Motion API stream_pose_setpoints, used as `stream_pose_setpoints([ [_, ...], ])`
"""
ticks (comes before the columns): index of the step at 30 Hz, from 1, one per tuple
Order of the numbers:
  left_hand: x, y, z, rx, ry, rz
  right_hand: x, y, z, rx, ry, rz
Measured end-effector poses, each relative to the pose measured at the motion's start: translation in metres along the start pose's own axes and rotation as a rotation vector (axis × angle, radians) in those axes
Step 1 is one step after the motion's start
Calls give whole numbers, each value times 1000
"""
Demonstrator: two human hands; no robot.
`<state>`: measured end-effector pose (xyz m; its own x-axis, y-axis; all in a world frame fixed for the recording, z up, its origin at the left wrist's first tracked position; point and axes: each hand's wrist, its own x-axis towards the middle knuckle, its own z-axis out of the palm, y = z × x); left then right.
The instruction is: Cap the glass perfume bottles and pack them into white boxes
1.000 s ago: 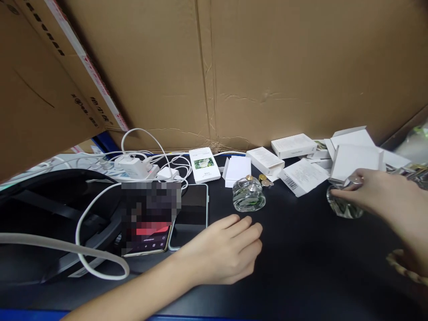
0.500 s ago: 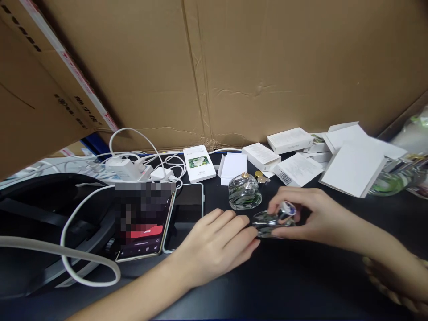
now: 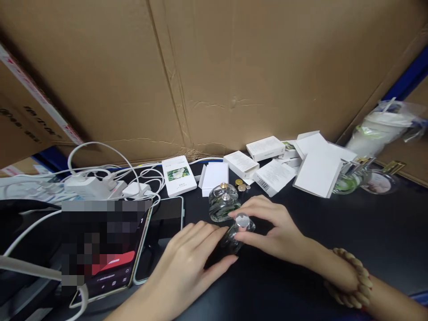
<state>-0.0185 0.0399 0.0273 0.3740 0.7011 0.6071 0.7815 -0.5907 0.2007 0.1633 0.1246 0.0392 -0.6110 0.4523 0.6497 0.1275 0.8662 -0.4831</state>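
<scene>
A small clear glass perfume bottle (image 3: 229,240) with a shiny silver cap (image 3: 242,220) stands on the black table between my hands. My left hand (image 3: 192,254) curls round the bottle's left side, thumb in front and fingers behind. From the right, my right hand (image 3: 274,223) has its thumb and fingers closed about the cap. Just behind stand clear glass perfume bottles (image 3: 219,211) without caps, one showing a gold neck and one a silver neck. A gold cap (image 3: 238,182) and small round metal pieces (image 3: 243,188) lie beside them.
White printed boxes (image 3: 276,176) and a flower-picture box (image 3: 179,175) line the cardboard wall (image 3: 214,80). Left are two phones (image 3: 163,218), white chargers and cables (image 3: 90,187). At right are more bottles (image 3: 351,178) and a bagged white cup (image 3: 374,131).
The bottle has gone from tilted to more upright. My right hand has shifted onto its cap, and my left hand has opened round its side. The view has swung right.
</scene>
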Motion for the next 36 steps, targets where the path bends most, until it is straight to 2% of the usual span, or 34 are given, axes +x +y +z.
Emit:
stream_pose_setpoints([
  [6, 0, 0, 2, 31, 45, 36, -1, -2, 3, 12, 101, -31],
  [14, -8, -13, 10, 119, 84, 86, 0, -5, 4, -19, 158, -94],
  [19, -3, -7, 6, 69, 51, 39, -4, -4, 6, 29, 176, -22],
  [22, 2, -3, 4, 52, 99, -7, -6, -3, 7, 46, 182, 14],
  [31, -2, 1, 1, 33, -6, -69, -5, -3, 9, 90, 143, 58],
  [36, -3, 0, 3, 56, -40, -89, -7, -1, 9, 68, 91, 174],
])
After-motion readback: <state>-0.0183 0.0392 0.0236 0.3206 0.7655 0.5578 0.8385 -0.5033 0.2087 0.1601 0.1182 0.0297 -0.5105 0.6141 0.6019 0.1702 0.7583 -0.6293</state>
